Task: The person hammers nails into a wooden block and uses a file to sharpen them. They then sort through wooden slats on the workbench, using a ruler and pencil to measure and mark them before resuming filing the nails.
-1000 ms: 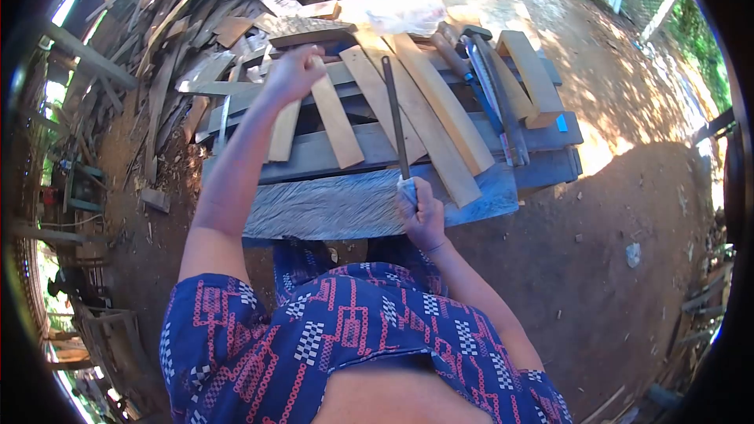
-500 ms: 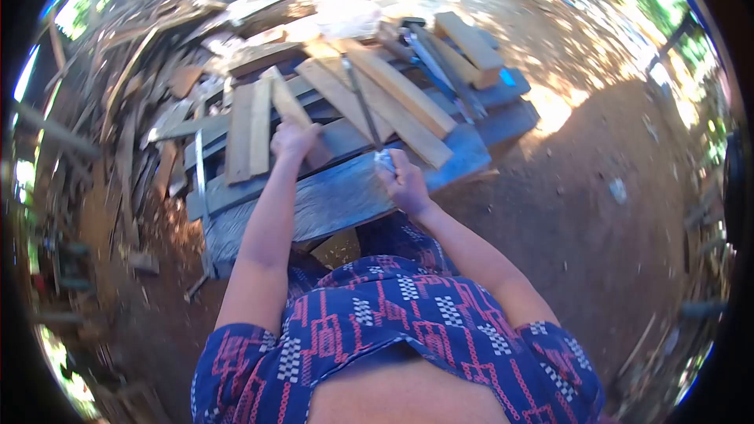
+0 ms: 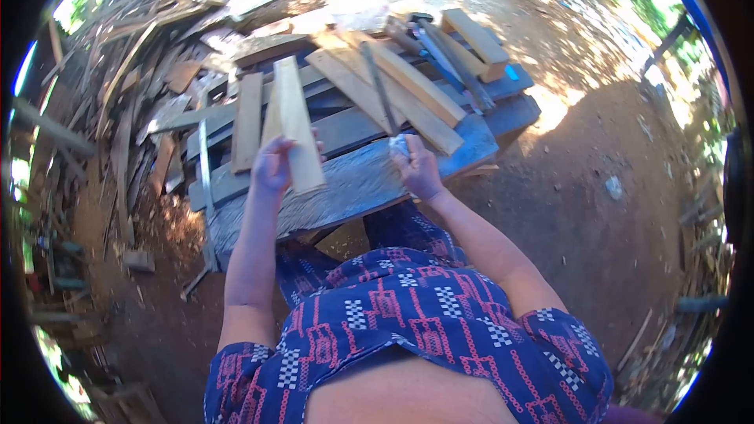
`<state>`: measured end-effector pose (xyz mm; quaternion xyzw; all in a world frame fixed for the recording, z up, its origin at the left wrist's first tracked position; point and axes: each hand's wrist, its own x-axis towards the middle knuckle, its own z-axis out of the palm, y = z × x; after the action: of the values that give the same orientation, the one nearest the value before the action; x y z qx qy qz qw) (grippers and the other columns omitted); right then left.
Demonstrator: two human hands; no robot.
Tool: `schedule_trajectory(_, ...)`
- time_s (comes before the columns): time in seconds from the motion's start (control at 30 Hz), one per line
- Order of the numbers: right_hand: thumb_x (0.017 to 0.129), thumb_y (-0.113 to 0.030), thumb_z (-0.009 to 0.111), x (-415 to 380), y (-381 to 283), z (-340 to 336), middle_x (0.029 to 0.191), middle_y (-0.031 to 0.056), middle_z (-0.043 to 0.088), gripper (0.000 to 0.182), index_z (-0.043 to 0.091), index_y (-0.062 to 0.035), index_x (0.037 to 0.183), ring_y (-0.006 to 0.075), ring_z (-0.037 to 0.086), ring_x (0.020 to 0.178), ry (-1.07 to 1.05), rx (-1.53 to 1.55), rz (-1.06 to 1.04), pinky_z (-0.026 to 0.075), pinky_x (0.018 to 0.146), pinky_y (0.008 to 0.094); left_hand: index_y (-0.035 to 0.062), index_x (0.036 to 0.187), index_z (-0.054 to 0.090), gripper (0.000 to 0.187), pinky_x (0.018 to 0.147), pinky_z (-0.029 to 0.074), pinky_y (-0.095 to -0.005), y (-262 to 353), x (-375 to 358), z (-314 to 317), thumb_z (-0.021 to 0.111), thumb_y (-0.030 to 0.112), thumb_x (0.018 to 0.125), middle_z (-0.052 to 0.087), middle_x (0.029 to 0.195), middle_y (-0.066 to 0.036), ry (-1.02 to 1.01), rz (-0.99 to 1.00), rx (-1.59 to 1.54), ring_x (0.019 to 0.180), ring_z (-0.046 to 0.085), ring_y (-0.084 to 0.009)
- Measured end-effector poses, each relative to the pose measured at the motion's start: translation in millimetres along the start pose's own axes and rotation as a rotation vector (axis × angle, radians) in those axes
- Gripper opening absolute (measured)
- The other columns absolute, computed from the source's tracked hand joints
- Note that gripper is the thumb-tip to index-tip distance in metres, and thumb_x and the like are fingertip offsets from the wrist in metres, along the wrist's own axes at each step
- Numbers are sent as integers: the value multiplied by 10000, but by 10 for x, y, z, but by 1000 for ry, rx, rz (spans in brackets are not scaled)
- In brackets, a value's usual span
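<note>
My left hand [image 3: 275, 165] is closed around the edge of a pale wooden slat [image 3: 297, 122], which tilts up over the bench with its broad face showing. My right hand [image 3: 420, 169] grips the whitish, wrapped-looking handle of a long, narrow dark tool [image 3: 378, 86]; its shaft points away from me across the boards. Both hands are above the near edge of a weathered wooden bench [image 3: 353, 180]. Left of the held slat lies another short board [image 3: 247, 122]. Longer planks [image 3: 420, 82] lie slanted beyond the tool.
At the bench's far right are a thick wooden block [image 3: 477, 41] and a blue handsaw-like tool [image 3: 440, 59]. A metal strip [image 3: 204, 165] stands at the left end. Scrap wood [image 3: 129, 102] is heaped on the left, and bare dirt ground [image 3: 597, 212] stretches to the right.
My left hand has moved slightly left and toward me, bringing the slat up and turning its broad face into view. My right hand has shifted a little right with the tool.
</note>
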<state>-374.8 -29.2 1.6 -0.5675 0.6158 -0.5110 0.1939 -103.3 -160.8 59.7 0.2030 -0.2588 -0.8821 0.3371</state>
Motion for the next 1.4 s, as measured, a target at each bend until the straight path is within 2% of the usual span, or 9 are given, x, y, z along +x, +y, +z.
schedule_trajectory(0.27, 921, -194, 620, -2, 94, 29, 786, 135, 654, 233, 557, -48, 1092, 292, 675, 731, -30, 58, 75, 499, 651, 374, 80, 1326, 382, 428, 675, 606, -461, -150, -258, 119, 521, 76, 921, 627, 1067, -199, 216, -26, 229, 841, 678, -282)
schedule_trajectory(0.33, 922, -190, 621, -2, 111, 35, 773, 131, 647, 231, 558, -47, 1093, 281, 669, 713, -21, 62, 52, 495, 640, 370, 60, 1348, 403, 460, 691, 593, -394, -190, -246, 193, 537, 80, 909, 643, 1043, -185, 250, -6, 354, 822, 676, -242)
schedule_trajectory(0.4, 922, -185, 621, 4, 114, 47, 761, 127, 640, 230, 558, -46, 1094, 271, 663, 696, -13, 69, 34, 492, 629, 366, 88, 1386, 433, 523, 763, 555, -396, -292, -121, 151, 584, 171, 893, 659, 1017, -170, 392, 109, 1198, 858, 673, -269)
schedule_trajectory(0.5, 931, -178, 613, -1, 118, 33, 672, 84, 598, 218, 553, -43, 1091, 193, 601, 555, -21, 88, 58, 461, 539, 331, 149, 1412, 457, 607, 862, 499, -400, -385, 41, 183, 635, 305, 853, 645, 1074, -140, 517, 352, 1638, 969, 636, -304)
schedule_trajectory(0.7, 947, -166, 603, -10, -57, 20, 632, 3, 544, 174, 552, -52, 1069, 73, 492, 461, -26, 235, 136, 396, 448, 259, 198, 1392, 475, 658, 1012, 383, -471, -441, 373, 455, 663, 442, 810, 490, 1326, -126, 541, 19, 1974, 1266, 430, -326)
schedule_trajectory(0.9, 944, -174, 610, -14, -47, 19, 636, 11, 552, 189, 552, -53, 1078, 90, 518, 477, -30, 214, 127, 413, 460, 273, 133, 1374, 456, 713, 1038, 340, -492, 44, 501, -66, 693, 475, 795, 487, 1328, -134, 980, 185, 2146, 1287, 410, -322)
schedule_trajectory(1.2, 940, -173, 609, -27, 44, 2, 699, 76, 611, 225, 545, -61, 1125, 191, 617, 574, -32, 140, 99, 472, 555, 327, 96, 1365, 477, 633, 906, 452, -476, 364, 609, -435, 661, 424, 857, 641, 1142, -142, 900, 26, 2302, 1128, 573, -317)
schedule_trajectory(1.33, 942, -183, 608, -38, 82, 23, 759, 101, 634, 236, 542, -56, 1130, 233, 653, 660, -20, 134, 89, 494, 615, 341, 67, 1366, 466, 577, 735, 544, -421, 722, 443, -719, 601, 408, 920, 654, 1088, -157, 695, 206, 1233, 962, 654, -290)
schedule_trajectory(1.4, 941, -185, 609, -45, 71, 12, 770, 104, 635, 241, 542, -55, 1133, 235, 657, 684, -23, 126, 91, 497, 630, 340, 44, 1345, 470, 504, 622, 574, -371, 956, 244, -706, 557, 354, 958, 644, 1094, -159, 253, 54, 282, 828, 677, -249)
